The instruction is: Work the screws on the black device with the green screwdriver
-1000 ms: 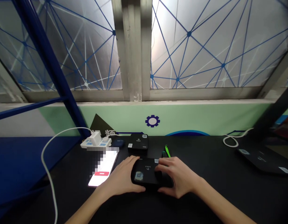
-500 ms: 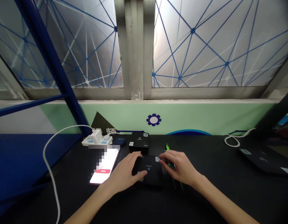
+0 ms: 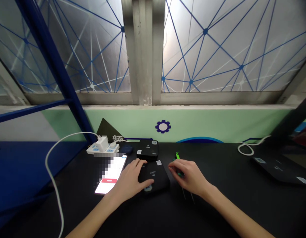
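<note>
A flat black set-top box [image 3: 159,177] with white stickers lies on the dark table, turned at an angle. My left hand [image 3: 130,177] grips its left side, thumb across the top and fingers at the far left corner. Just right of the box, apart from it, is my right hand [image 3: 189,173], with thumb and fingertips pinched together. Whatever those fingertips hold, if anything, is too small to make out. Beneath the right hand lie screwdrivers with green handles [image 3: 177,155]; their thin shafts point toward me and the hand covers their middle.
Behind the held box sits another black box [image 3: 148,149]. A lit phone [image 3: 113,170] lies to the left, by a white power strip [image 3: 103,148] with a white cable [image 3: 47,165]. A larger black device [image 3: 279,168] and a coiled white cable [image 3: 245,152] are at right.
The set-top box has rotated counterclockwise under my left hand, its far right corner swinging away from my right hand. My right hand has hardly moved and stays pinched.
</note>
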The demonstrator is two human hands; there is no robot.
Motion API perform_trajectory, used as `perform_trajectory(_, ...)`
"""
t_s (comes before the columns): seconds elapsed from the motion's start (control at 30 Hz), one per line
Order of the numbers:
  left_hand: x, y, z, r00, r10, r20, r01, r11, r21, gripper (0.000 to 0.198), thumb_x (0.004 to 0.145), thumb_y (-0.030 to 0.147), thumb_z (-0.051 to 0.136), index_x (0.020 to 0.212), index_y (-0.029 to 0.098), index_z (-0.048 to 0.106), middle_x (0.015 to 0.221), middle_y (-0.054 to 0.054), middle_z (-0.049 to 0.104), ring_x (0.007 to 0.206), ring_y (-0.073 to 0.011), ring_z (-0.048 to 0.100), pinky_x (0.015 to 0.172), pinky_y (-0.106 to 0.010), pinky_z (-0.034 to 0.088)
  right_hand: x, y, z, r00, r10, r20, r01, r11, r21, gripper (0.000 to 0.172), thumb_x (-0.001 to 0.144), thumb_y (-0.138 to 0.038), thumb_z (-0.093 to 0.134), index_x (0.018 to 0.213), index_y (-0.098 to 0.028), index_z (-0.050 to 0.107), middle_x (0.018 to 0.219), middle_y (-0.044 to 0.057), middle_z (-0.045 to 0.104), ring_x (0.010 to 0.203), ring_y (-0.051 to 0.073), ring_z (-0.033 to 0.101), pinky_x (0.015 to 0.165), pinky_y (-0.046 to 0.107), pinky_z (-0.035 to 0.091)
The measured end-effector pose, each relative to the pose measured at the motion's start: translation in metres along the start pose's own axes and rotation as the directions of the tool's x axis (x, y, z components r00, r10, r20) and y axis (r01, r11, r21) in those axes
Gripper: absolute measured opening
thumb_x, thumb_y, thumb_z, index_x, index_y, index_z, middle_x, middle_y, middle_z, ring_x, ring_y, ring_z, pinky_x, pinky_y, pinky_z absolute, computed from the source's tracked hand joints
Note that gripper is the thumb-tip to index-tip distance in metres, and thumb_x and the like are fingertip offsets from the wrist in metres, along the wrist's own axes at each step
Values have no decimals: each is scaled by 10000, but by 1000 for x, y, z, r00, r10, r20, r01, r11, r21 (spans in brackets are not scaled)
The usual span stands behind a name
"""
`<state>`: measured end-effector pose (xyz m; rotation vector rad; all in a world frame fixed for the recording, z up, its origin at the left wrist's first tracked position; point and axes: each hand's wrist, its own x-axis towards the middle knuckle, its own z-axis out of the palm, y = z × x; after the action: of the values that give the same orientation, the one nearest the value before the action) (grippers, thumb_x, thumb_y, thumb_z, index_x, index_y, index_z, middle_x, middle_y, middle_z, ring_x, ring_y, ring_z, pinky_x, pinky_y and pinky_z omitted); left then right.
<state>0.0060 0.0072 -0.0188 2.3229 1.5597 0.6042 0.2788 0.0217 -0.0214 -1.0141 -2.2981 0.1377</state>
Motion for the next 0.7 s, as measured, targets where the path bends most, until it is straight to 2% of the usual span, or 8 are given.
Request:
perform_trajectory(0.1, -2, 1, -5, 998, 51, 49, -52, 998, 20, 588, 833, 597, 676, 1313, 277, 566, 1278, -73, 605, 1165, -326, 598, 940, -445, 512, 1, -1, -2, 1000, 11, 18, -11, 1000, -13, 128, 966, -227, 507, 963, -220, 635, 784, 16, 669, 692, 154, 618, 652, 263, 441)
perform_trajectory(0.23, -4, -3, -8, 982, 91, 164, -101, 994, 52, 938, 655, 649, 796, 1459, 288, 476, 1495, -89, 477, 1342, -400, 471, 1070, -528, 436, 3, -5, -10, 998, -22, 59, 24, 999, -37, 108, 909, -259, 580, 978, -214, 650, 829, 33, 671, 748, 183, 625, 681, 294, 467)
perform_trajectory(0.3, -4, -6, -8, 974, 96, 206, -110, 992, 57, 1019, 632, 621, 814, 1512, 302, 412, 1562, -85, 409, 1401, -414, 402, 1110, -553, 394, 4, -6, -13, 994, -61, 90, 65, 997, -38, 139, 874, -272, 623, 994, -214, 662, 872, 48, 677, 797, 204, 624, 768, 338, 492)
perform_trajectory(0.43, -3, -10, -6, 967, 102, 235, -115, 993, 41, 978, 672, 571, 795, 1526, 316, 393, 1609, -68, 348, 1445, -394, 349, 1139, -554, 363, 4, -7, -16, 976, -126, 179, 129, 992, -4, 360, 783, -355, 745, 1112, -230, 670, 1121, 87, 677, 992, 263, 617, 1009, 488, 433)
perform_trajectory(0.57, -4, -11, -6, 972, 114, 204, -116, 993, -1, 922, 686, 500, 794, 1511, 321, 422, 1602, -57, 362, 1435, -381, 373, 1138, -544, 373, 3, -7, -11, 954, -139, 264, 135, 990, 34, 664, 668, -454, 847, 1262, -239, 644, 1320, 116, 626, 1151, 323, 588, 1067, 547, 394)
perform_trajectory(0.63, -5, -11, -6, 976, 110, 186, -108, 994, -25, 862, 706, 496, 785, 1485, 328, 458, 1577, -53, 409, 1418, -376, 401, 1130, -538, 384, 2, -5, -8, 951, -138, 275, 131, 990, 47, 686, 691, -389, 834, 1320, -223, 618, 1346, 127, 623, 1182, 320, 588, 1058, 508, 430)
perform_trajectory(0.7, -5, -9, -7, 979, 94, 180, -87, 995, -48, 756, 767, 531, 742, 1453, 333, 493, 1539, -50, 465, 1390, -367, 436, 1113, -533, 400, 1, -3, -6, 955, -143, 260, 130, 989, 66, 612, 752, -291, 780, 1334, -204, 611, 1327, 125, 644, 1189, 296, 599, 1042, 452, 466)
